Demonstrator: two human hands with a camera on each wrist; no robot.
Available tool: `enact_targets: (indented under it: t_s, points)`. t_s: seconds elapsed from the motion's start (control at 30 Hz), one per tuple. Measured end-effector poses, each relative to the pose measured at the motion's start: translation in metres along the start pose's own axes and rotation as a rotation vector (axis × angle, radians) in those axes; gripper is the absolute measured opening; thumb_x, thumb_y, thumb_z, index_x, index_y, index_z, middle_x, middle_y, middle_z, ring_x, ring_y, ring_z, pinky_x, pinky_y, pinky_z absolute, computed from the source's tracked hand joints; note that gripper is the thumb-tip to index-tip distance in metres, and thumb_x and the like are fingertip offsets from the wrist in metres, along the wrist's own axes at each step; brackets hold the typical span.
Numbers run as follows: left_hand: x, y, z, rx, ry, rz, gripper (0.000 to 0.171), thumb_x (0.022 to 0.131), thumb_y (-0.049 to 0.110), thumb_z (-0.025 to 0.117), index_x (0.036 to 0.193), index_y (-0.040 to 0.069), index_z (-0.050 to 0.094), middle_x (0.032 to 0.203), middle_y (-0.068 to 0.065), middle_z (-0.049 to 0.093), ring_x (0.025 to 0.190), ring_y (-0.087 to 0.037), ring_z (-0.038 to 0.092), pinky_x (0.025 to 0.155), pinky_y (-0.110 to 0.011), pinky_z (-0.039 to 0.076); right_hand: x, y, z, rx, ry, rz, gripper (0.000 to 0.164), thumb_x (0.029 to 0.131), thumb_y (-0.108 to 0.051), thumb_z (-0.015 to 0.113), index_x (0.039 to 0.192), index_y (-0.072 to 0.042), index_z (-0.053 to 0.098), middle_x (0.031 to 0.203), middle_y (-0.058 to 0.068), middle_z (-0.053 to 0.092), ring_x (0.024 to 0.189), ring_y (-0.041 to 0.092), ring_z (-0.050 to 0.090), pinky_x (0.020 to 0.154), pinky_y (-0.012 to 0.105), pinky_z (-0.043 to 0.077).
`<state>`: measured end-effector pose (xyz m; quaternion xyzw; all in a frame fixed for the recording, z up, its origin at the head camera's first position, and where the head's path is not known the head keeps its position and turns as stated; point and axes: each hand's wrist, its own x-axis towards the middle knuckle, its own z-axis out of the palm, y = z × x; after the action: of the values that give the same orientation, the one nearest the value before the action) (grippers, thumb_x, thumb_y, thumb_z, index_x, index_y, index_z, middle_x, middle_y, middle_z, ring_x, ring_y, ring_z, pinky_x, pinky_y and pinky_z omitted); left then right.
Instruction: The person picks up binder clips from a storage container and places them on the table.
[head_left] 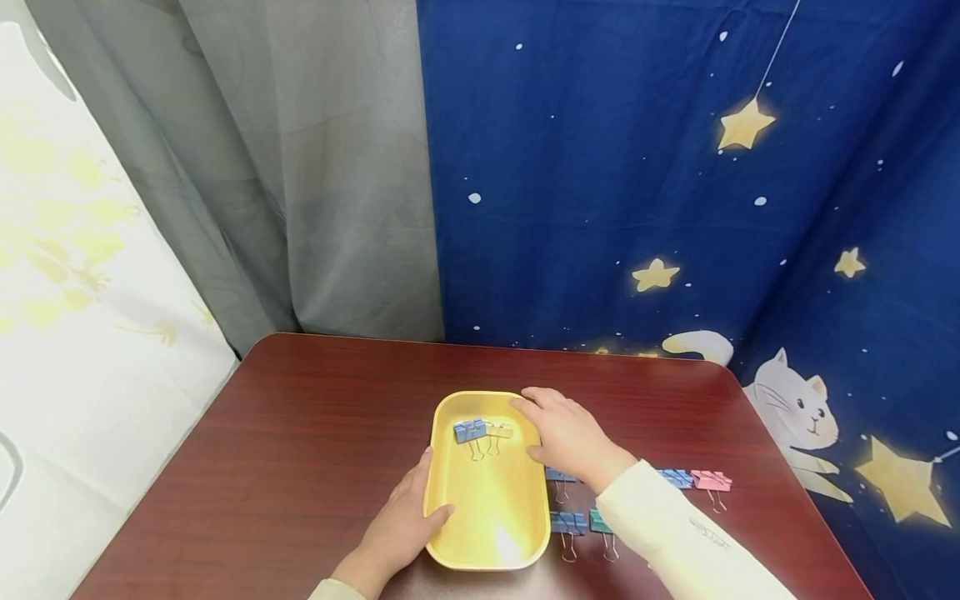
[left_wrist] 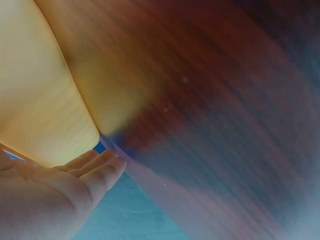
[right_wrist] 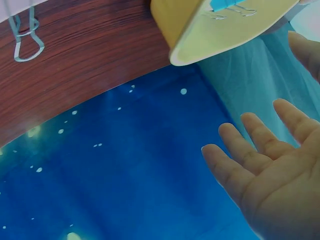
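A yellow tray lies lengthwise on the table, with a blue binder clip and a yellow binder clip inside near its far end. My left hand holds the tray's left side, thumb over the rim and fingers along the outer wall. In the left wrist view those fingers stretch beside the tray wall. Over the far right rim hovers my right hand, its fingers spread. The right wrist view shows that palm with nothing in it, apart from the tray.
Right of the tray are several binder clips, among them a blue one, a teal one and a pink one. My right sleeve covers part of them. Curtains hang behind the table's far edge.
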<state>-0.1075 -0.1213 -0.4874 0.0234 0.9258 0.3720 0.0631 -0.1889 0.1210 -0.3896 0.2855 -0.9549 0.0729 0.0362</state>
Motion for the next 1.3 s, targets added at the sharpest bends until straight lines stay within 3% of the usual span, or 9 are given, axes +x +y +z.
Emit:
enact_targets:
  t_s: [0.5, 0.8, 1.3]
  points:
    - [0.0, -0.002, 0.0, 0.005, -0.006, 0.001, 0.087, 0.089, 0.035, 0.067, 0.155, 0.01, 0.017, 0.15, -0.021, 0.036, 0.137, -0.04, 0.034, 0.106, -0.059, 0.034, 0.036, -0.021, 0.016, -0.037, -0.102, -0.077, 0.059, 0.077, -0.021, 0.08, 0.131, -0.011, 0.058, 0.13, 0.008, 0.057, 0.122, 0.028, 0.052, 0.098, 0.043, 0.047]
    - [0.0, -0.003, 0.0, 0.014, 0.016, 0.042, 0.086, 0.088, 0.034, 0.067, 0.154, 0.008, 0.018, 0.148, -0.023, 0.038, 0.136, -0.041, 0.037, 0.105, -0.058, 0.035, 0.05, -0.032, 0.024, -0.084, -0.131, -0.121, 0.055, 0.077, -0.023, 0.08, 0.126, -0.01, 0.061, 0.121, 0.006, 0.06, 0.115, 0.024, 0.057, 0.099, 0.038, 0.047]
    - [0.0, -0.002, -0.001, 0.024, -0.003, 0.061, 0.086, 0.09, 0.036, 0.065, 0.154, 0.008, 0.016, 0.147, -0.026, 0.038, 0.135, -0.043, 0.036, 0.104, -0.06, 0.035, 0.069, -0.051, 0.039, -0.111, -0.216, -0.087, 0.055, 0.073, -0.019, 0.084, 0.124, -0.014, 0.063, 0.117, 0.002, 0.062, 0.113, 0.018, 0.058, 0.097, 0.032, 0.048]
